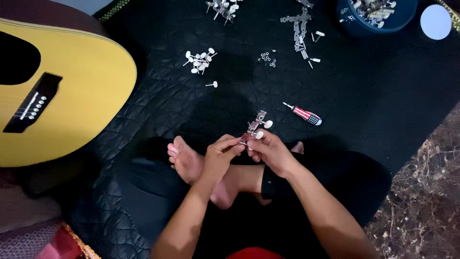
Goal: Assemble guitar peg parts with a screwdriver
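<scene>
I see my left hand [224,149] and right hand [268,149] both pinching a tuning-peg strip [254,127], near the screwdriver [304,114].

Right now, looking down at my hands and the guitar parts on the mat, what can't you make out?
- Tuner strip, head view: its lower end is hidden by the left hand and right hand.
- Guitar: cut off by the left edge.
- Blue bowl: cut off by the top edge; contents too small to count.
- Small nuts: too small to identify.
- Screwdriver tip: too fine to tell its type.
</scene>
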